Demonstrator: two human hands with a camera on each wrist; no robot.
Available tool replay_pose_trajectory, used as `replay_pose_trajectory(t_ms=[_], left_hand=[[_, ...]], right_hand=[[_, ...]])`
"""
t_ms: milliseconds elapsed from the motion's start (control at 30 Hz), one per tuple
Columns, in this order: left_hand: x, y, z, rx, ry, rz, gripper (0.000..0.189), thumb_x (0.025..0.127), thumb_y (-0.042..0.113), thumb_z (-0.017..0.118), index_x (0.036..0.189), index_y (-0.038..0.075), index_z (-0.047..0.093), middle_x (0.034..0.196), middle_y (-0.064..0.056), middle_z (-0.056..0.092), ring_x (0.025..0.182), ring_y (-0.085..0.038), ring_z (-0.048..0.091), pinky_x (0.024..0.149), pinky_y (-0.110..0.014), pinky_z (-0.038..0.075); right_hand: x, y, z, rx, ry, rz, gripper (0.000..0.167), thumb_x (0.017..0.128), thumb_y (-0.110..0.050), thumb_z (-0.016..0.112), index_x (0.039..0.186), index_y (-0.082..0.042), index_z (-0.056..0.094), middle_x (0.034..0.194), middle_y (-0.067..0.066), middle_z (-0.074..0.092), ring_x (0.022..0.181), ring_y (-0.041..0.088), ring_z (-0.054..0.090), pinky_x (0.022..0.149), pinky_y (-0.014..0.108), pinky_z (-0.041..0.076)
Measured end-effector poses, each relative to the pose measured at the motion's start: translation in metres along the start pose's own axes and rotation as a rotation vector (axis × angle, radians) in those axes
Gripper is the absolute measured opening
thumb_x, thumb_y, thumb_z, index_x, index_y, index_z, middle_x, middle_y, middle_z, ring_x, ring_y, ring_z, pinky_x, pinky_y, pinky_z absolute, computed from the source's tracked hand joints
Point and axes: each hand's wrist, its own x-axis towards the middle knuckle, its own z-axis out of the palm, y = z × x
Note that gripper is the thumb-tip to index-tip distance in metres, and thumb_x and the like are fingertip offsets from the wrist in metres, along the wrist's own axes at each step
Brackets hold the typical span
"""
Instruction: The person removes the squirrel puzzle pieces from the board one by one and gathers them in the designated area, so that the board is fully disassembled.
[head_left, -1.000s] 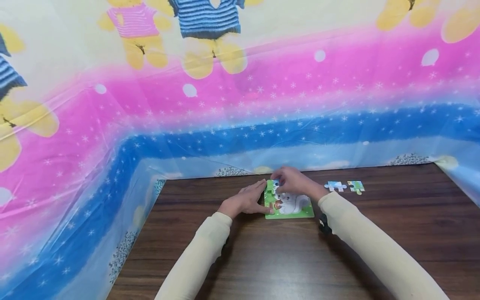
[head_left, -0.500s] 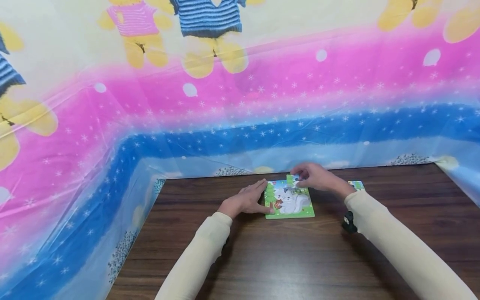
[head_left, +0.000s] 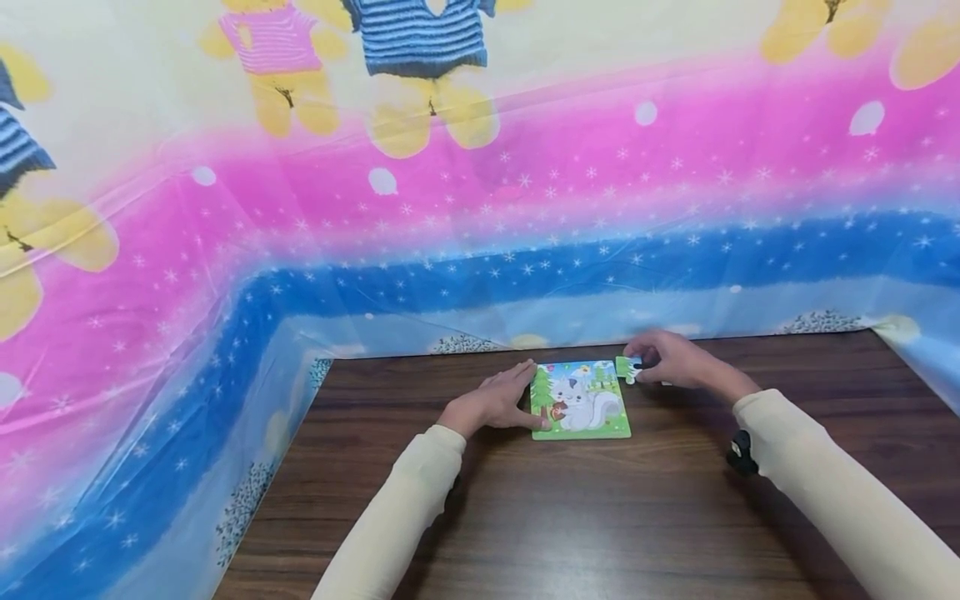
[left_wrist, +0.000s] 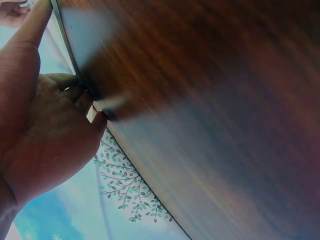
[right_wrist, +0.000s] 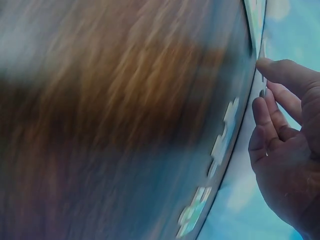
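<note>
Across the dark wood-grain tabletop point(head_left: 540, 508), the puzzle point(head_left: 587, 407) lies flat and bright, its print a white, bushy-tailed animal among green trees! Left hand point(head_left: 497, 400) rests at its left side, fingers extended; right hand point(head_left: 675, 360) pinches a green-and-white piece point(head_left: 626, 369) just beside the top right corner.

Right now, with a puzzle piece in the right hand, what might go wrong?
The puzzle piece might slip, since the right hand only pinches it. That hand could bump the two loose pieces near the far edge of the table, maybe knocking one off. The left hand, at the left side of the puzzle, might nudge it crooked.
</note>
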Motion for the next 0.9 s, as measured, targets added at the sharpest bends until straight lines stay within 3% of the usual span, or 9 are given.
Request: replay_pose_trajectory(t_ms=[233, 633, 900], left_hand=[[0.001, -0.002, 0.001, -0.017, -0.009, 0.011, 0.106, 0.096, 0.061, 0.071, 0.173, 0.021, 0.01, 0.181, 0.002, 0.002, 0.168, -0.03, 0.009, 0.136, -0.052, 0.015], [-0.003, -0.005, 0.0, -0.067, -0.016, 0.02, 0.108, 0.095, 0.058, 0.074, 0.173, 0.02, 0.009, 0.181, 0.002, 0.001, 0.168, -0.031, 0.005, 0.136, -0.052, 0.013], [-0.002, -0.007, 0.0, -0.054, -0.03, 0.024, 0.106, 0.096, 0.06, 0.071, 0.173, 0.023, 0.007, 0.181, 0.004, -0.001, 0.168, -0.031, 0.003, 0.136, -0.053, 0.013]], right_hand=[[-0.004, 0.01, -0.002, -0.035, -0.017, 0.009, 0.042, 0.09, -0.016, 0.083, 0.129, -0.005, 0.071, 0.126, 0.016, 0.069, 0.117, 0.036, 0.065, 0.098, 0.057, 0.056], [-0.003, 0.01, 0.001, -0.059, -0.049, 0.01, 0.043, 0.089, -0.012, 0.083, 0.13, -0.006, 0.072, 0.132, 0.018, 0.07, 0.124, 0.042, 0.063, 0.105, 0.063, 0.052], [-0.004, 0.009, -0.002, -0.015, 0.019, -0.003, 0.07, 0.088, -0.009, 0.083, 0.151, -0.005, 0.054, 0.138, 0.022, 0.064, 0.128, 0.042, 0.06, 0.107, 0.065, 0.051]])
